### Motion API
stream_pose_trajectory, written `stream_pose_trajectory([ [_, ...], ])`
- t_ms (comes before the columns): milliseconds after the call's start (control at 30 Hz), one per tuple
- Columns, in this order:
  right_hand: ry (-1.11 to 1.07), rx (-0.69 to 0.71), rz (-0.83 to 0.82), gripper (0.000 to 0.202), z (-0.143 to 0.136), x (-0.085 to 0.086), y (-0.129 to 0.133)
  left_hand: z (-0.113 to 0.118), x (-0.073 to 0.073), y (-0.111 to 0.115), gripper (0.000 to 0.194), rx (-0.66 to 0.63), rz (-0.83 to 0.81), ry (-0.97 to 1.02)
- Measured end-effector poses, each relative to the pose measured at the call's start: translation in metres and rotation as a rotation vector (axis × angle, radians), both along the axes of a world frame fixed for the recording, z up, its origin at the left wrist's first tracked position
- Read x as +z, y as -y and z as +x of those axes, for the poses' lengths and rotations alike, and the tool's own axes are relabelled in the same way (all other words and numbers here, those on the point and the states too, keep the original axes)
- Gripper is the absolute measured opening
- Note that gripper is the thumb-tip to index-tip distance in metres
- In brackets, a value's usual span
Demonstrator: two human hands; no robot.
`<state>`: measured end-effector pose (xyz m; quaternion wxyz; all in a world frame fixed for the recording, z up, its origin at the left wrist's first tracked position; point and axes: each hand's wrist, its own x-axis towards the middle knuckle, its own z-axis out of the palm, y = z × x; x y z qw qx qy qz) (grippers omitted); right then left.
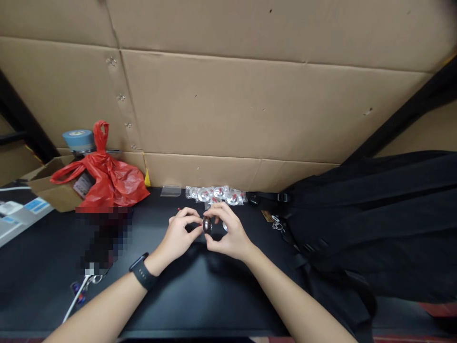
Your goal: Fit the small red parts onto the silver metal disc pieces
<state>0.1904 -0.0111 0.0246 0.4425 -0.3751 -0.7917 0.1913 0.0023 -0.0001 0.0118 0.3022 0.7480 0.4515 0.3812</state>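
Observation:
My right hand grips a small, round, dark, shiny disc by its rim, between the thumb below and the fingers above. The disc stands on edge above the black table. From the other side my left hand reaches the disc's face with fingertips pinched together; whatever is between them is too small to make out. A bit of a silvery round piece shows within the curve of my right hand. Just beyond both hands lie several silvery discs in clear packets, with red parts on them.
At the left stand a red plastic bag, a cardboard box and a blue-lidded container. A black backpack fills the right side, with a key ring beside it. A cardboard wall closes off the back.

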Motion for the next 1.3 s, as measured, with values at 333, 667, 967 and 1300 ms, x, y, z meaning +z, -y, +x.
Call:
stream_pose_trajectory([
  [333, -0.166, 0.09, 0.06, 0.042, 0.001, -0.008, -0.005, 0.002, 0.003, 0.006, 0.007, 0.066, 0.112, -0.011],
  [667, -0.396, 0.123, -0.304, 0.019, -0.005, -0.02, -0.007, -0.001, 0.004, 0.007, 0.005, 0.243, 0.337, -0.144],
  [967, -0.117, 0.022, -0.128, 0.013, 0.003, -0.016, -0.009, -0.004, 0.008, 0.007, 0.022, 0.151, 0.222, -0.151],
  [1300, 0.388, 0.031, 0.072, 0.019, 0.018, -0.006, -0.008, -0.03, -0.019, -0.023, 0.032, 0.107, 0.204, -0.489],
])
